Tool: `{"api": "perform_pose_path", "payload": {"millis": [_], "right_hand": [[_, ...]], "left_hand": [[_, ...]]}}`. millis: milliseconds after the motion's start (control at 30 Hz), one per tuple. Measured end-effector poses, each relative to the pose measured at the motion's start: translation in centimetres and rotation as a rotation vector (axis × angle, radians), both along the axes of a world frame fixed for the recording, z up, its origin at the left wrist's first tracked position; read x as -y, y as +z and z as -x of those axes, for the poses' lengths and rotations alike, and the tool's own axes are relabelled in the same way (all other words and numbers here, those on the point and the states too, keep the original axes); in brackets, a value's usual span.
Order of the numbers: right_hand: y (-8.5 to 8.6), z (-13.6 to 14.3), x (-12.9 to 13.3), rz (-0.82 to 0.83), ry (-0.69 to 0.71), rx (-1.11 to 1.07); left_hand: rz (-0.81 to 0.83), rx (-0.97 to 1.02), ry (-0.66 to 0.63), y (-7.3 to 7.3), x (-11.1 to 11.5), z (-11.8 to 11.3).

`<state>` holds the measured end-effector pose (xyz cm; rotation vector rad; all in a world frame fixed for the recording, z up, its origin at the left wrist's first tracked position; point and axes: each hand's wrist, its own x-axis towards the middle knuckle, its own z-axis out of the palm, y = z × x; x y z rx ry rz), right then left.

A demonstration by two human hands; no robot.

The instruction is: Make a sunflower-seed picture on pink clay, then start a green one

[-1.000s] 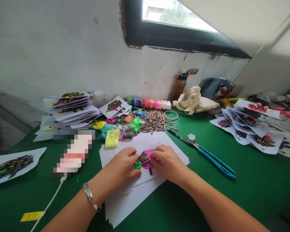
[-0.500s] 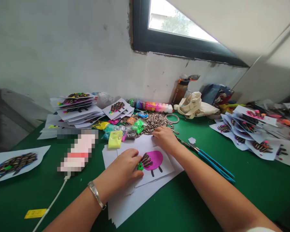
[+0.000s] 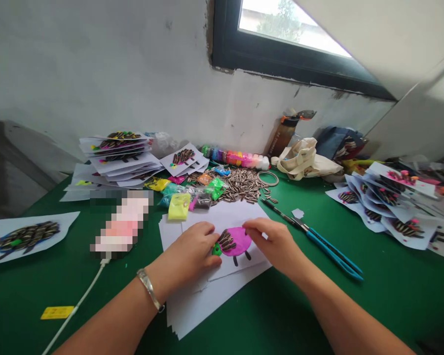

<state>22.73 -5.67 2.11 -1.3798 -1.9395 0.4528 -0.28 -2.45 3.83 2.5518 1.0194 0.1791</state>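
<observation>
A pink clay oval (image 3: 239,242) with several striped sunflower seeds (image 3: 227,241) pressed on its left part lies on a white paper sheet (image 3: 225,268). A green clay head (image 3: 216,249) joins its left end, and two dark legs show below. My left hand (image 3: 196,249) rests on the sheet beside the head, thumb and fingers apart, holding nothing. At the oval's upper right edge my right hand (image 3: 272,241) is pinched on a small dark sunflower seed, mostly hidden by the fingertips. The loose seed pile (image 3: 240,185) lies behind the sheet.
Blue-handled tweezers (image 3: 331,251) and a dark pen lie to the right. Clay packets (image 3: 178,206) sit behind the papers. Stacks of seed pictures (image 3: 124,165) stand at left and right (image 3: 381,197). A bottle (image 3: 283,133), cloth bag (image 3: 299,160) and a cable (image 3: 87,288) are also there.
My right hand has come back from the seed pile to the pink oval with a seed in its fingers. My left hand stays on the sheet. The camera view has shifted slightly.
</observation>
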Motion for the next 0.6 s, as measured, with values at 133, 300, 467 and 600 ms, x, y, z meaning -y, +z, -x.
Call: {"api": "perform_pose_path", "payload": {"millis": [133, 300, 467, 600], "right_hand": [[-0.9, 0.9, 2.7, 0.168, 0.069, -0.161], [-1.2, 2.0, 2.3, 0.010, 0.138, -0.023], [-1.6, 2.5, 2.0, -0.098, 0.148, 0.103], [-2.2, 2.4, 2.0, -0.079, 0.129, 0.131]], "left_hand": [[0.018, 0.041, 0.004, 0.0, 0.1, 0.1], [0.014, 0.039, -0.002, 0.0, 0.1, 0.0], [0.010, 0.043, 0.013, 0.2, 0.2, -0.1], [0.022, 0.039, 0.006, 0.2, 0.2, 0.0]]}}
